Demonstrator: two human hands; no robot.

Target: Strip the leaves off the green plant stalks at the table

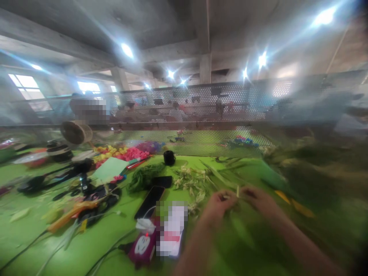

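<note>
My left hand (220, 204) and my right hand (257, 198) meet over the green tabletop at right of centre. Both have their fingers curled and pinched together. A small pale, stem-like piece (238, 191) stands upright between the fingertips; blur hides its exact kind. Beside my left hand lies a loose pile of pale green, leaf-like pieces (191, 179). Long green leaf strips (217, 174) stretch behind the hands. A lit phone (174, 230) and a purple power socket (143, 245) with a white plug sit left of my left forearm.
An orange glue gun (73, 214) with its cord lies at left. Two dark phones, including the nearer dark phone (150, 202), lie by green fibre (145, 176). Behind are a black cup (169, 157), pink and yellow flowers (133, 154) and a perforated metal screen (184, 103). Dark greenery (324, 172) fills the right.
</note>
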